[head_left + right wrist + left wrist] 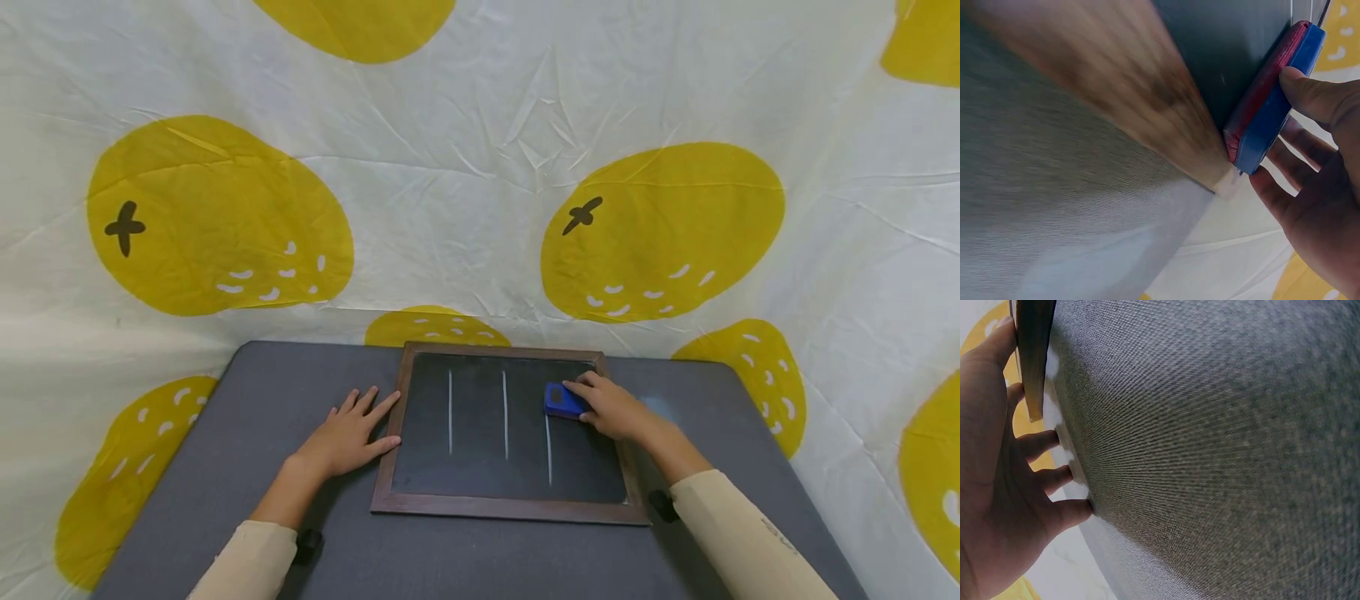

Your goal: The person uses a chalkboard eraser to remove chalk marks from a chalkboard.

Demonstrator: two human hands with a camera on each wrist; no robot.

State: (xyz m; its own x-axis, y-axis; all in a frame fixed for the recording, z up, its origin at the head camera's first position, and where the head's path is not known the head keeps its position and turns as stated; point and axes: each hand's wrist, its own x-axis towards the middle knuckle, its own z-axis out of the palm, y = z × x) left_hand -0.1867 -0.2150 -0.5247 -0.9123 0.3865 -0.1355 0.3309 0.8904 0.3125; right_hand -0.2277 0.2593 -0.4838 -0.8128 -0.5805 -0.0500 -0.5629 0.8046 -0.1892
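A framed chalkboard [480,475] lies on the grey table, with three upright chalk lines on its dark face. My right hand [611,407] grips a blue chalkboard eraser [564,401] at the top of the rightmost line. In the right wrist view the eraser [1266,119] shows a red felt pad turned to the board, with thumb and fingers on opposite sides of its blue body. My left hand [345,437] is spread at the board's left edge, thumb and index fingertip touching the wooden frame [1034,362]. Its other fingertips rest on the table in the left wrist view.
The grey cloth-covered table [315,383] extends on both sides of the board and in front of it. Behind it hangs a white curtain [450,208] printed with large yellow fruit. Dark bands [307,546] sit at both wrists.
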